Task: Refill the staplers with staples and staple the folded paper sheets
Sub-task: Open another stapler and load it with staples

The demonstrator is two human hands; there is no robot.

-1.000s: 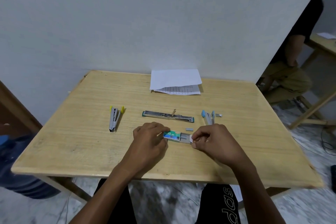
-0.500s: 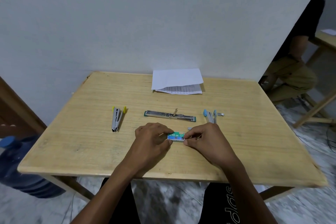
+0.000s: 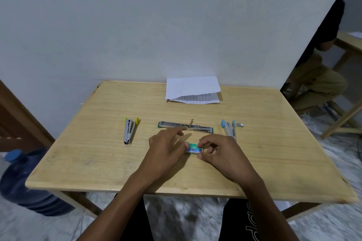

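Note:
A small green staple box (image 3: 193, 148) lies on the wooden table (image 3: 94, 154) near its front middle. My right hand (image 3: 221, 154) pinches the box's right end between thumb and curled fingers. My left hand (image 3: 166, 150) lies just left of the box, fingers stretched out, its index tip over the green stapler (image 3: 201, 128), which is opened out flat. A yellow stapler (image 3: 129, 130) lies half open to the left. To the right, a blue stapler (image 3: 229, 128) lies half open with a short staple strip (image 3: 240, 125) beside it. Folded paper sheets (image 3: 193, 89) lie at the far edge.
A blue water bottle (image 3: 23, 180) stands on the floor by the table's left front corner. Another person (image 3: 317, 80) sits at a second wooden table (image 3: 350, 43) to the right. A white wall rises right behind the table.
The staple box's drawer, pulled out a second ago, has been pushed shut. My left hand has let go of the box and spread its fingers toward the green stapler.

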